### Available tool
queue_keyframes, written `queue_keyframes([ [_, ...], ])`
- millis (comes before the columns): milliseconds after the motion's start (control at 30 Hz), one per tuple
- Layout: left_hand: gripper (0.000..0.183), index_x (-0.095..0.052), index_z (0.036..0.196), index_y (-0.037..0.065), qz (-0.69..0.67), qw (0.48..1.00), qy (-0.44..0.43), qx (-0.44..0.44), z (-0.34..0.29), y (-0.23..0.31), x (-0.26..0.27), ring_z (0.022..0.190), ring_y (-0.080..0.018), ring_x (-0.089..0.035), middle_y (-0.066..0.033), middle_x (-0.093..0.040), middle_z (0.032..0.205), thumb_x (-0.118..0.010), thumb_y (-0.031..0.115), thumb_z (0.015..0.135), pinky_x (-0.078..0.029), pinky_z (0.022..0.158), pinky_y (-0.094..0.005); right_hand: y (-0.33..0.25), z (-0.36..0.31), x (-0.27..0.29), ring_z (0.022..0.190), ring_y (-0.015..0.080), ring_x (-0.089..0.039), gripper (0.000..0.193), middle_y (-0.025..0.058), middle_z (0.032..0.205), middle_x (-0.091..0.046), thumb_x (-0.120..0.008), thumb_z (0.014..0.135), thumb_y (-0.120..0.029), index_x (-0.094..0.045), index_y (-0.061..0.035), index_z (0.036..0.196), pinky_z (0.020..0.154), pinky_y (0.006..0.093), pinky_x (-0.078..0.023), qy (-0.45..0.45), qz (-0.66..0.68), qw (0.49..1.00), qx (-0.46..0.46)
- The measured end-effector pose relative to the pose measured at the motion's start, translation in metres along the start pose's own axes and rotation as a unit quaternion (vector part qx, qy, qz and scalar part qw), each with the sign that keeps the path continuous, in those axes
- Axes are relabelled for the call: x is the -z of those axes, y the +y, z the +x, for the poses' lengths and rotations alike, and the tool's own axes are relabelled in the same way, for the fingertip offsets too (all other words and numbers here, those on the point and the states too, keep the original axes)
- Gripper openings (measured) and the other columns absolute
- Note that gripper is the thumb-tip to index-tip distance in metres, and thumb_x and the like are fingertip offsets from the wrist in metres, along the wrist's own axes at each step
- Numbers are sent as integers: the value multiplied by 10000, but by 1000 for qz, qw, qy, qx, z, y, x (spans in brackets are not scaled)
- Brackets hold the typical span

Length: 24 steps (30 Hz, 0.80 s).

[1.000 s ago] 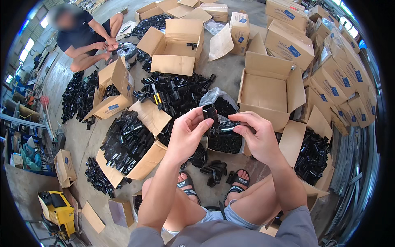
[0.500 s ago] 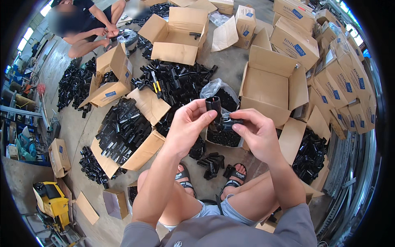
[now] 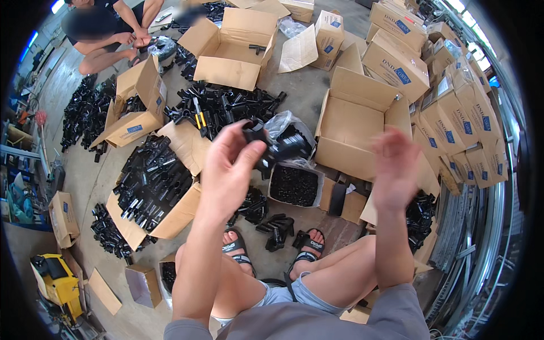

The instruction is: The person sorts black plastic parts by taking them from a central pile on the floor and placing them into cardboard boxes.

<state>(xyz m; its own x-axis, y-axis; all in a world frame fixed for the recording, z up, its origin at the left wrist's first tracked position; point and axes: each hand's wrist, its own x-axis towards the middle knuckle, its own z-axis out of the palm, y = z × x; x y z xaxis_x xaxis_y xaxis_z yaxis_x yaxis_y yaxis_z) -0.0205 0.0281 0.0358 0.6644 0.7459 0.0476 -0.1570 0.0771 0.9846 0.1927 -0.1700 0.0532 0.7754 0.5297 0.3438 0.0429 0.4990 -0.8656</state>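
Observation:
My left hand (image 3: 226, 170) is closed round a black plastic pipe fitting (image 3: 289, 148) in front of me. Its tubular end sits between thumb and fingers, and the far part is smeared by motion. Off to the right, apart from the fitting, my right hand (image 3: 396, 167) is raised and blurred, so its fingers cannot be made out. Below the fitting stands a small box of tiny black parts (image 3: 294, 186), with a clear plastic bag (image 3: 286, 126) behind it. Several similar black fittings (image 3: 275, 231) lie on the floor near my feet.
An open cardboard box (image 3: 354, 122) stands at right, beside stacked closed cartons (image 3: 453, 122). To the left, a box heaped with black fittings (image 3: 153, 181) stands near a loose pile (image 3: 226, 107) with a yellow-handled tool (image 3: 199, 116). Another person (image 3: 107, 28) squats at far left.
My right hand has come away from the fitting and moved right. My left hand has shifted left, still holding the fitting, which is now tilted. The whole view has shifted slightly.

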Motion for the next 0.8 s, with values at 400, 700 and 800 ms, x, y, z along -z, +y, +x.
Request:
queue_keyframes([
  [400,402,-594,1317,24,123,982,109,-89,9,7,2,927,-134,-624,-47,-663,1005,-716,47,934,-519,858,-287,276,59,52,1024,414,-690,223,215,1012,-734,-634,938,-229,-743,-66,1044,910,482,-540,-298,-619,713,-140],
  [700,405,-581,1324,1,177,977,92,-71,14,11,9,1067,-245,-733,-165,-743,1120,-709,89,950,-557,885,-359,437,30,68,991,203,-623,308,54,1070,-665,-694,898,-391,-678,-141,1078,833,365,-499,-218,-519,819,-113],
  [800,401,-578,1327,3,179,979,86,-46,16,11,11,1070,-261,-734,-169,-742,1129,-699,91,955,-556,893,-367,403,32,21,831,156,-634,232,9,916,-668,-632,962,-344,-670,-116,946,698,332,-515,-174,-494,850,-52],
])
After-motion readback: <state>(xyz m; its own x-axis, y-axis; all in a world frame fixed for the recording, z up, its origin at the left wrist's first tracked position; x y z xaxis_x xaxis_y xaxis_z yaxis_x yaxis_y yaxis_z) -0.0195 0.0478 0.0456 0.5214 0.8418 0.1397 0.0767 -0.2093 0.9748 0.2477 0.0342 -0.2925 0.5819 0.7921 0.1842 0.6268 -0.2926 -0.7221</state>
